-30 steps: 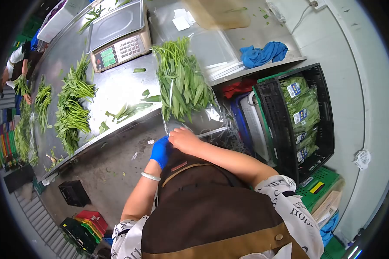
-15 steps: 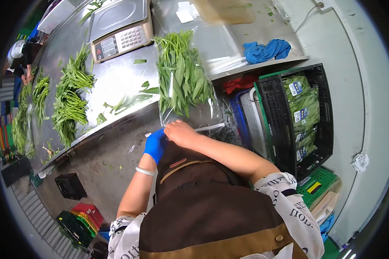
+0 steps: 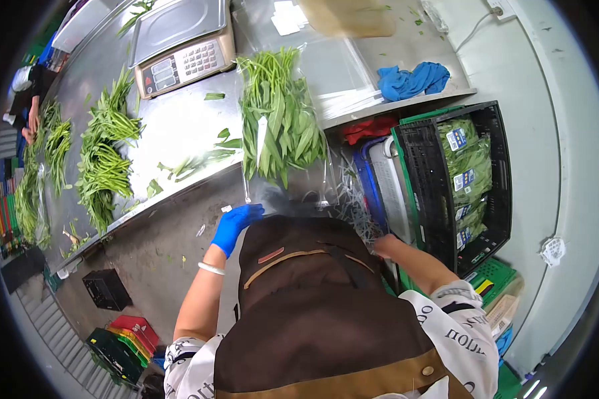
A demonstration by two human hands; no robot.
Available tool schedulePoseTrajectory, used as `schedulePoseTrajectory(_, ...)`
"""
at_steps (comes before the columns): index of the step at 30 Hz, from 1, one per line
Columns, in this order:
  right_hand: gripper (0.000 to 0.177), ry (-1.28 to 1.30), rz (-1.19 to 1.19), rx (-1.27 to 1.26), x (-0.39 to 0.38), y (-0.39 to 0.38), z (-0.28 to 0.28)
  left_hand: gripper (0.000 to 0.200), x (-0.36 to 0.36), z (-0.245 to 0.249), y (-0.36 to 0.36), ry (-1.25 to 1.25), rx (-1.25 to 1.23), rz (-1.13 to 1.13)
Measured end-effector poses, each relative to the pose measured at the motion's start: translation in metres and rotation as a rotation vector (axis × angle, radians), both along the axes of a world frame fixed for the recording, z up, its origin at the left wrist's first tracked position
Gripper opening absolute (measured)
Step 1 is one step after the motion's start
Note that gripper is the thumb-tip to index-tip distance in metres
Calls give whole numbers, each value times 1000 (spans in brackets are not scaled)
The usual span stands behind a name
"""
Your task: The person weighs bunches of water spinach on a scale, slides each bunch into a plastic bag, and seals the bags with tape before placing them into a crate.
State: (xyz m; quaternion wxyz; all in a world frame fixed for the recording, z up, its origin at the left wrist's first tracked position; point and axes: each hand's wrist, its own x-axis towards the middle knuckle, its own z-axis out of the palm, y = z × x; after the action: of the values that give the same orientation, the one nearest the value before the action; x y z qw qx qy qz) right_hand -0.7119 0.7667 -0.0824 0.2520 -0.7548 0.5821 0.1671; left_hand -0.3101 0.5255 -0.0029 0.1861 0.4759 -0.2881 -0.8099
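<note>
A clear plastic bag (image 3: 249, 189) filled with leafy green stems (image 3: 279, 120) lies on the metal table, its lower end hanging past the front edge. My left hand (image 3: 238, 226), in a blue glove, is just below the bag's lower left corner. Its fingers are stretched out toward the right, fingertips close under the plastic. Away to the right, my bare right hand (image 3: 387, 246) is beside a heap of thin clear plastic strips (image 3: 358, 199). Its fingers are blurred and partly hidden.
A scale (image 3: 186, 63) and loose bunches of greens (image 3: 106, 163) share the metal table with a blue cloth (image 3: 416, 80). At right stands a black crate (image 3: 416, 173) of labelled packs. Another person's hands (image 3: 30, 126) touch greens at far left.
My right hand has left the bag's lower edge and swung right and down to the plastic strips. The white strip across the bag's end is gone from there. My left hand has dropped slightly.
</note>
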Motion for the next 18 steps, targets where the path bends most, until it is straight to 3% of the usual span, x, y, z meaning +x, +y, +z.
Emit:
schedulePoseTrajectory(1, 30, 1, -1, -21, -1, -1, 7, 32, 8, -11, -5, -179, -188, -19)
schedulePoseTrajectory(2, 38, 101, -33, 436, 10, -50, 40, 32, 15, -28, -6, -359, -370, -33)
schedulePoseTrajectory(4, 39, -17, -252, -343, 22, -100, 65, 37, 10, -31, -10, -665, -827, -114)
schedulePoseTrajectory(5, 37, -59, -306, -532, 31, -136, 81, 40, -4, -10, -21, -786, -1115, -171)
schedulePoseTrajectory(6, 38, -50, -263, -631, 39, -163, 90, 44, -16, 7, -30, -906, -1409, -228)
schedulePoseTrajectory(9, 32, -184, 5, -849, 49, -208, 88, 49, -30, 18, -40, -922, -1700, -659)
schedulePoseTrajectory(12, 21, -437, 212, -750, 36, -228, 82, 48, -25, 4, -57, -659, -1728, -759)
schedulePoseTrajectory(15, 15, -710, -205, -395, 26, -237, 85, 31, -15, 21, -76, -431, -1480, -599)
schedulePoseTrajectory(17, 16, -841, -607, -73, 15, -247, 92, 26, -12, 22, -91, -316, -917, -438)
schedulePoseTrajectory(18, 17, -970, -652, -87, 14, -255, 85, 27, -15, 36, -104, -276, -695, -400)
